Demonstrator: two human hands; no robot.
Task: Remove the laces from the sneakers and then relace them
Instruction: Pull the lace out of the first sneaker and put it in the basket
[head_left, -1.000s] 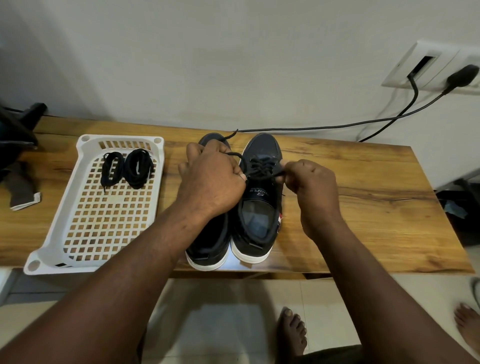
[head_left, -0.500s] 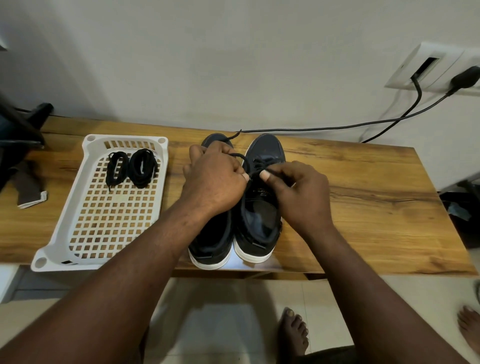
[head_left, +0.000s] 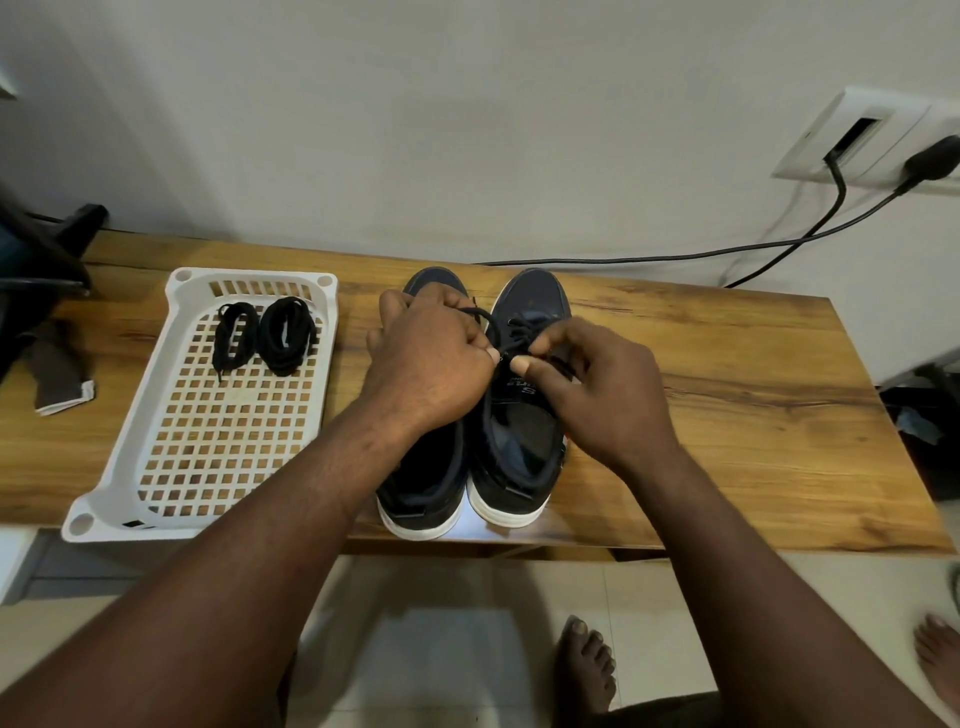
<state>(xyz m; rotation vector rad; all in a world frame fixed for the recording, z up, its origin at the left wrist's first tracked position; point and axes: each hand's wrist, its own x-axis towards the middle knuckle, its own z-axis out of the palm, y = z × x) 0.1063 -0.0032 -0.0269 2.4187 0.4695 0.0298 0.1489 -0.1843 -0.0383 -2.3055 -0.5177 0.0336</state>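
My left hand (head_left: 431, 358) is curled into a fist, thumb pinching the black lace (head_left: 483, 314), which arches out of it in a small loop. My right hand (head_left: 597, 389) pinches the same lace between thumb and forefinger just beside it, both meeting over the tongue of the right-side sneaker (head_left: 530, 291). Whether the tip is entering or leaving an eyelet I cannot tell. I'd keep the cord taut, guide the tip straight through, and pull gently, since the heels sit at the table's front edge. The lace is a thin, limp cord. Both this shoe and the other sneaker (head_left: 421, 493) touching it have dark fabric uppers over smooth white soles. Two coiled laces (head_left: 285, 335) lie in a white plastic lattice tray (head_left: 104, 493) on the grained wooden table (head_left: 753, 415).
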